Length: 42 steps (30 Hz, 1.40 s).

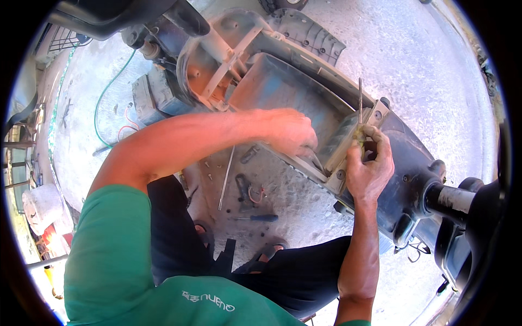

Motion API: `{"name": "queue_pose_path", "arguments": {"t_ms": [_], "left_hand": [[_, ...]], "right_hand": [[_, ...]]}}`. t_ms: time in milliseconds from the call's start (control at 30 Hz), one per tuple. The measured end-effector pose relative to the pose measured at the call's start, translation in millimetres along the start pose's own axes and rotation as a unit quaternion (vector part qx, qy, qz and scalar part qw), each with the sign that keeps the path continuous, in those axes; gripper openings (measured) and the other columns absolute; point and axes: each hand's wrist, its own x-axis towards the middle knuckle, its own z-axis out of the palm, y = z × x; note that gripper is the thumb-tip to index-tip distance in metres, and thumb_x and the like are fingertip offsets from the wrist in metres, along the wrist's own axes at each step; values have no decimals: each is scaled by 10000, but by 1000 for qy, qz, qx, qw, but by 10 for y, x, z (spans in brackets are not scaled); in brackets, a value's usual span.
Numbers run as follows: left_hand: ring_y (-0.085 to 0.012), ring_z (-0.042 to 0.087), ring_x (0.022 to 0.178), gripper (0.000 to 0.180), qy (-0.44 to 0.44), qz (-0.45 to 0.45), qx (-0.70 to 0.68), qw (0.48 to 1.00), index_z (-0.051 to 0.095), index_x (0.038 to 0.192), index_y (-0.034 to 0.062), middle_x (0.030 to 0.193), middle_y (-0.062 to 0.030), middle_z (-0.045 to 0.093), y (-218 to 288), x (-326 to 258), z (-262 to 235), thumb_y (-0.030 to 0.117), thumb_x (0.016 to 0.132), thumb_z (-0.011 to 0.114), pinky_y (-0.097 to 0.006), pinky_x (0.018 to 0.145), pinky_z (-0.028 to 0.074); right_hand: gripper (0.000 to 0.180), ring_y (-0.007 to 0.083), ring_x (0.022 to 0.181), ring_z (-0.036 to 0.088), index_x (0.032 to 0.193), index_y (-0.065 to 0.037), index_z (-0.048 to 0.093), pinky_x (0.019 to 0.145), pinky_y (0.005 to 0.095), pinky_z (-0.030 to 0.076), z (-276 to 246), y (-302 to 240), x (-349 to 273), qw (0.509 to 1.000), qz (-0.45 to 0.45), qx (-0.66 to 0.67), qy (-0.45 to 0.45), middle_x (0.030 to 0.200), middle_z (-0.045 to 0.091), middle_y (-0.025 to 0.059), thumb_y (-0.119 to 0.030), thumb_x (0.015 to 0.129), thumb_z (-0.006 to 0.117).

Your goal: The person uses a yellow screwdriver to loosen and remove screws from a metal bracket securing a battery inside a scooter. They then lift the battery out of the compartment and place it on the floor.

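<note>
A scooter body stretches diagonally before me, its long dusty compartment lying open. My right hand pinches the yellowish handle of a screwdriver at the compartment's right end, with the thin shaft pointing up and away from me. Over the near rim of the compartment is my left hand, its fingers curled inward. Whatever those fingers may hold is hidden beneath them. Close to my right fingers is a pale bracket with screw holes.
Below my left forearm a long thin metal rod slants toward my feet. A dark-handled tool, a black part with a wire and small loose pieces lie on the floor. A black plastic panel rests beyond the scooter. A green cord curves at left.
</note>
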Motion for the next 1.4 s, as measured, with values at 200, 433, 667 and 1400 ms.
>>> {"name": "queue_pose_path", "arguments": {"t_ms": [200, 433, 667, 1400], "left_hand": [[-434, 681, 832, 295, -73, -29, 19, 997, 749, 967, 95, 862, -200, 725, -29, -89, -160, 361, 962, 624, -532, 766, 538], [-436, 627, 719, 345, -15, 37, 15, 999, 651, 837, 54, 728, -197, 651, -118, -295, -268, 372, 970, 637, -530, 658, 488], [-393, 667, 1119, 526, -6, -125, -150, 981, 681, 1261, 48, 1169, -234, 703, -66, 86, -256, 475, 960, 625, -478, 967, 516], [-351, 503, 1375, 579, 209, -79, -292, 930, 609, 1368, 47, 1447, -233, 552, -416, 1233, 216, 493, 1004, 550, -421, 1154, 379]], "right_hand": [[339, 161, 764, 676, 1137, -39, 704, 727, 297, 547, -42, 10, -2, 999, 36, -15, -15, 964, 721, 85, -56, 800, 739], [324, 171, 777, 689, 1129, -15, 690, 730, 300, 548, -38, 58, -24, 1000, 10, 20, -8, 965, 720, 97, -56, 810, 730], [330, 194, 776, 702, 1121, -48, 699, 719, 327, 560, -20, 9, -10, 1000, 17, 8, -6, 966, 730, 101, -69, 795, 743], [322, 191, 754, 695, 1097, -26, 680, 681, 309, 555, -47, 76, -1, 1000, -15, -4, -13, 997, 730, 102, -38, 779, 733]]}}
